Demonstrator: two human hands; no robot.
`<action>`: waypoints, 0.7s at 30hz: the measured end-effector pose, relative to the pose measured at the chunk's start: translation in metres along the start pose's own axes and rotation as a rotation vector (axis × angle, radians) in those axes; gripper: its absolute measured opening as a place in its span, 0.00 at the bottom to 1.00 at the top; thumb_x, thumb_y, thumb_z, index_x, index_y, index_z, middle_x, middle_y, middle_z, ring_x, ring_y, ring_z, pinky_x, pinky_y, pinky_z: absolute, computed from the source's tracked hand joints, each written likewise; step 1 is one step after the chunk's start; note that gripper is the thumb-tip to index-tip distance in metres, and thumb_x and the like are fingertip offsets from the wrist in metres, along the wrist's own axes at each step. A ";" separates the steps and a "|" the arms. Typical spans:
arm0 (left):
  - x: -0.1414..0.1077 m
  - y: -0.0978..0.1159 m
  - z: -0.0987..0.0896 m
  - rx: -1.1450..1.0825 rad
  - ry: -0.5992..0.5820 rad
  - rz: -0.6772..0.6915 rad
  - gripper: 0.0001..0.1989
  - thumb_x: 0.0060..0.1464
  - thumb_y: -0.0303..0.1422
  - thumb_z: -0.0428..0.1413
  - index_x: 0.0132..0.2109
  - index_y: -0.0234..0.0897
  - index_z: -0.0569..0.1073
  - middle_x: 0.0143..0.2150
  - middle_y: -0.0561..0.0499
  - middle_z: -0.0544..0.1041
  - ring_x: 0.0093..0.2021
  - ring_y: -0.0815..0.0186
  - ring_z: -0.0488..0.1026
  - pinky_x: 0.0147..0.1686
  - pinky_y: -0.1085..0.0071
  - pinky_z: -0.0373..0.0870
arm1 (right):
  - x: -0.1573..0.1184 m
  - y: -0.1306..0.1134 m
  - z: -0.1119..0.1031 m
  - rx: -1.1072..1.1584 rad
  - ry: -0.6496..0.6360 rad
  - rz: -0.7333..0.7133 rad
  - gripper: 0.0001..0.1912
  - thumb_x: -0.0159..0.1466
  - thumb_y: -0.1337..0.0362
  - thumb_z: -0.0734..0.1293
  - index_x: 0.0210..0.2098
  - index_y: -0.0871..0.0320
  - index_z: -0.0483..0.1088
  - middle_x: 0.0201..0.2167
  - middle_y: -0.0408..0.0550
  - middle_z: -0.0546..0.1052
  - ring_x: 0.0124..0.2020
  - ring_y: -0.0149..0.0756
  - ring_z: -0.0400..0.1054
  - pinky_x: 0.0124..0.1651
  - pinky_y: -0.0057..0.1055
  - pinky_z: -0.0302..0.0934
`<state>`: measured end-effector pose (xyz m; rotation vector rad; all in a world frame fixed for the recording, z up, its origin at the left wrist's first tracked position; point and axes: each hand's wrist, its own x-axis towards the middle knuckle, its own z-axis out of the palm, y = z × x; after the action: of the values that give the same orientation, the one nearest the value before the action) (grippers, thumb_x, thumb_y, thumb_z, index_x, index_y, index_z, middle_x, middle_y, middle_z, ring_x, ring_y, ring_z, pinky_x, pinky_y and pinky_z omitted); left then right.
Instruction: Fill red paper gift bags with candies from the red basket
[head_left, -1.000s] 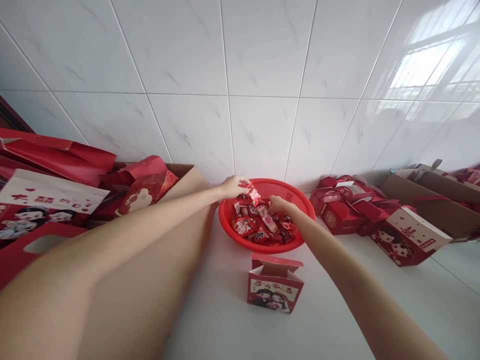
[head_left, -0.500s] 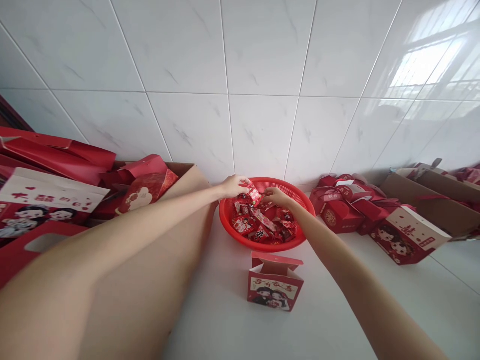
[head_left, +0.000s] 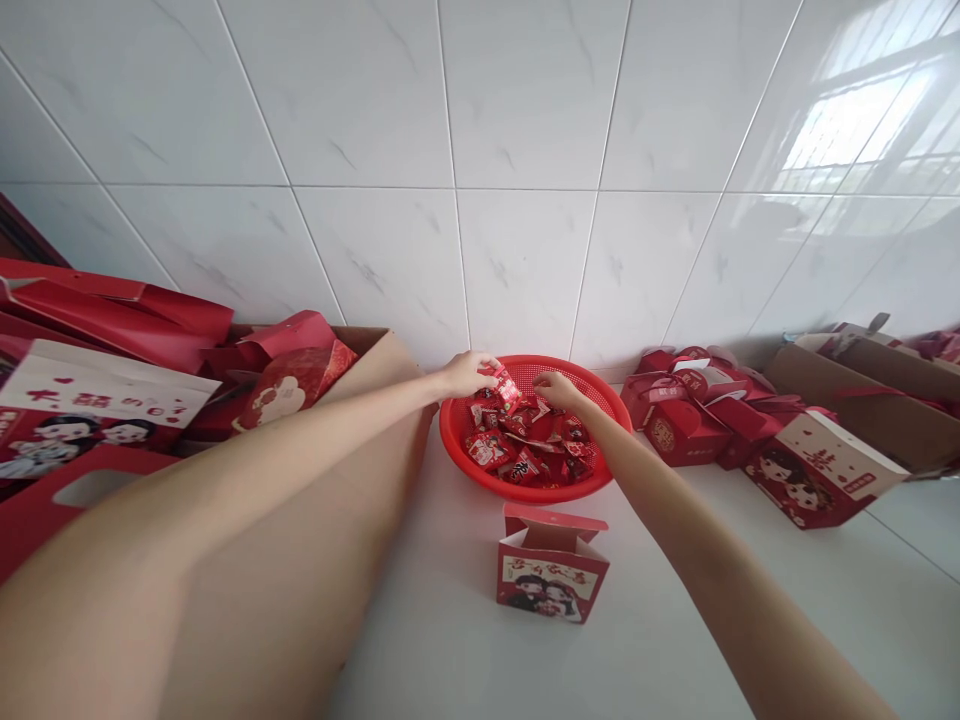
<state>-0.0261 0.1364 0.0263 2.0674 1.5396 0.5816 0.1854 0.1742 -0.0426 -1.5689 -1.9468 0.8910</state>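
A red plastic basket [head_left: 454, 452] with wrapped candies [head_left: 487, 449] in it stands against the tiled wall. Over its left back part, my left hand [head_left: 470, 375] grips a red candy packet [head_left: 507, 388] with printed lettering. My right hand [head_left: 556, 390] is over the right back part of the basket, its fingers pressed together; whatever they hold, if anything, is too small to make out. In front of the basket stands a small red gift box [head_left: 551, 580] with its top open and a printed couple on its front.
At the left a large cardboard box [head_left: 352, 440] holds red gift boxes [head_left: 150, 320]. To the right of the basket lie folded red boxes [head_left: 686, 430], a cream-and-red box [head_left: 821, 470] and another cardboard box [head_left: 892, 400]. The tiled wall [head_left: 525, 260] rises behind.
My right hand has lifted slightly up and right, away from my left hand. A long pink packet that lay across the candies is no longer visible there. My left hand keeps its packet.
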 end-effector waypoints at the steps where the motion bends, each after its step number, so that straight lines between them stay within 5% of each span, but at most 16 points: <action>1: 0.000 0.000 0.000 0.001 -0.005 -0.002 0.14 0.48 0.30 0.57 0.44 0.37 0.78 0.49 0.49 0.81 0.51 0.60 0.77 0.48 0.72 0.73 | 0.001 0.002 -0.001 -0.056 0.007 0.032 0.12 0.68 0.62 0.66 0.48 0.61 0.72 0.48 0.52 0.76 0.46 0.41 0.72 0.48 0.39 0.69; 12: -0.001 0.001 0.001 0.024 -0.021 -0.010 0.16 0.47 0.29 0.58 0.46 0.37 0.78 0.52 0.48 0.80 0.53 0.59 0.76 0.46 0.73 0.74 | -0.004 0.007 -0.004 -0.449 -0.279 0.195 0.17 0.69 0.58 0.65 0.54 0.58 0.69 0.54 0.52 0.72 0.49 0.41 0.71 0.50 0.43 0.69; 21: -0.001 0.002 0.000 0.069 -0.013 0.005 0.14 0.48 0.30 0.57 0.44 0.38 0.78 0.51 0.50 0.80 0.52 0.61 0.76 0.48 0.73 0.72 | -0.009 -0.004 0.001 -0.555 -0.277 0.160 0.18 0.69 0.59 0.66 0.55 0.59 0.69 0.53 0.52 0.72 0.49 0.42 0.71 0.49 0.44 0.69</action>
<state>-0.0246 0.1349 0.0276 2.1224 1.5678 0.5236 0.1840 0.1645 -0.0405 -2.0178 -2.4414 0.6888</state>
